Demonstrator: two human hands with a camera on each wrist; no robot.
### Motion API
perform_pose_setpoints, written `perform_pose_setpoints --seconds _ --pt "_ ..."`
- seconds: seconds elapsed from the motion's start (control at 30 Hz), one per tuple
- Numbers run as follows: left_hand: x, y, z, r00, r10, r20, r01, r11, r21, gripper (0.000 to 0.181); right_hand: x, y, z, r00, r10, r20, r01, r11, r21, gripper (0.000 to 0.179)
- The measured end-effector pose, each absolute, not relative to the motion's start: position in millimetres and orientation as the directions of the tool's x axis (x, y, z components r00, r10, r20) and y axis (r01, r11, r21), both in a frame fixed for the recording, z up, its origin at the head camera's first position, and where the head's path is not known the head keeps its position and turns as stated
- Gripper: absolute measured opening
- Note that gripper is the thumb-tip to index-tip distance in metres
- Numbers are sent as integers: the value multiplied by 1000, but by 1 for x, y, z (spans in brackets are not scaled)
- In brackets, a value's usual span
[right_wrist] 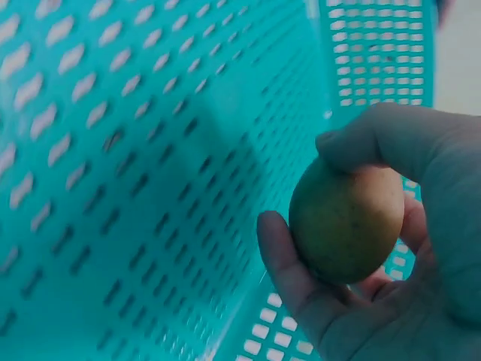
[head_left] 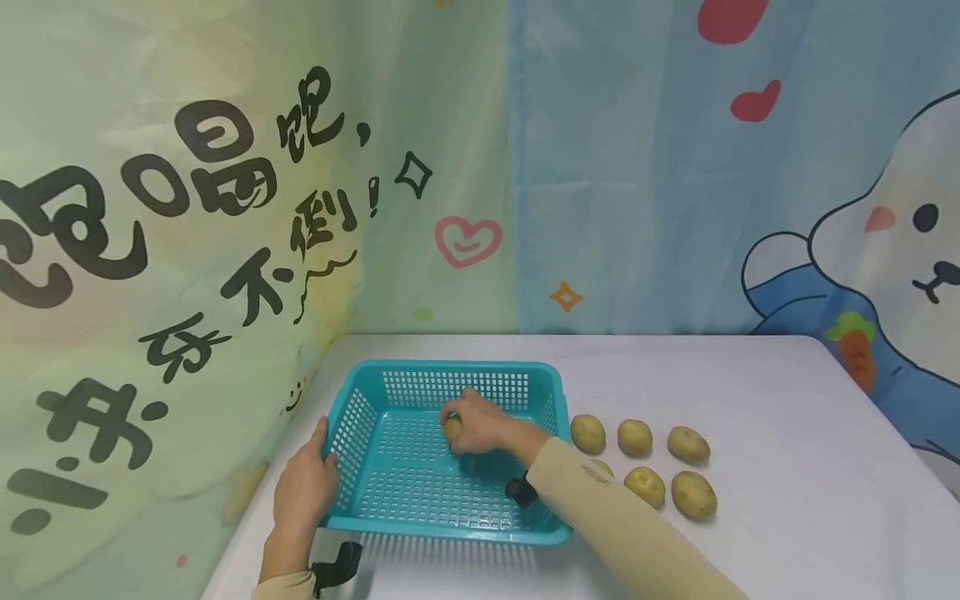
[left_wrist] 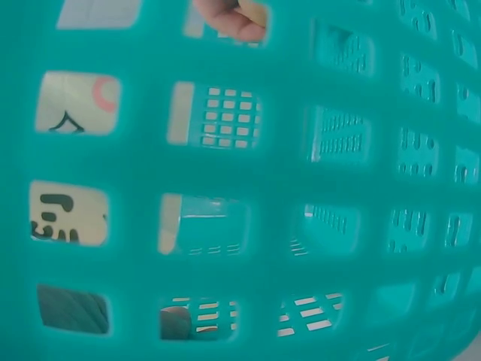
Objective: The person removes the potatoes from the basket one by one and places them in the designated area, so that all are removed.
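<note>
A turquoise plastic basket (head_left: 446, 534) with perforated walls stands on the table. My left hand (head_left: 306, 485) holds the basket's left rim, with the thumb lying at the rim. Inside the basket, my right hand (head_left: 480, 423) grips a potato (head_left: 452, 429) over the perforated floor. The right wrist view shows the thumb and fingers curled round this potato (right_wrist: 347, 218), with the basket floor beside it. Through the wall holes in the left wrist view, parts of the right hand (left_wrist: 229, 19) and potato show at the top. No other potato shows in the basket.
To the right of the basket, several potatoes (head_left: 694, 495) lie in two rows on the white table (head_left: 787, 433). My right forearm partly covers one potato (head_left: 600, 468). A printed curtain (head_left: 630, 208) hangs behind and to the left of the table.
</note>
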State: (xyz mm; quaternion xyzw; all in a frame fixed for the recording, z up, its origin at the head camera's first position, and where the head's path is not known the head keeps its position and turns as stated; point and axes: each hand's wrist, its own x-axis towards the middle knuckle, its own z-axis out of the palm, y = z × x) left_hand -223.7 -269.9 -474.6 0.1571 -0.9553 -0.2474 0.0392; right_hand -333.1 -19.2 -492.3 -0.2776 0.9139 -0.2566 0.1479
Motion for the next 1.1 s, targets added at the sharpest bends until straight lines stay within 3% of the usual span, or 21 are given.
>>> perform_pose_setpoints --seconds 0.47,0.93,1.1 --pt "-223 -271 -474 -949 -315 -12 -283 833 475 61 -321 -1 -454 -807 -591 24 -469 615 -634 43" --pt "-222 -273 -474 -943 -332 0 -294 835 466 60 -293 29 -437 -789 -609 86 -498 551 -670 38" --pt "-222 -272 -474 -948 -319 5 -279 833 477 60 -279 47 -436 -827 -548 123 -460 537 -707 41"
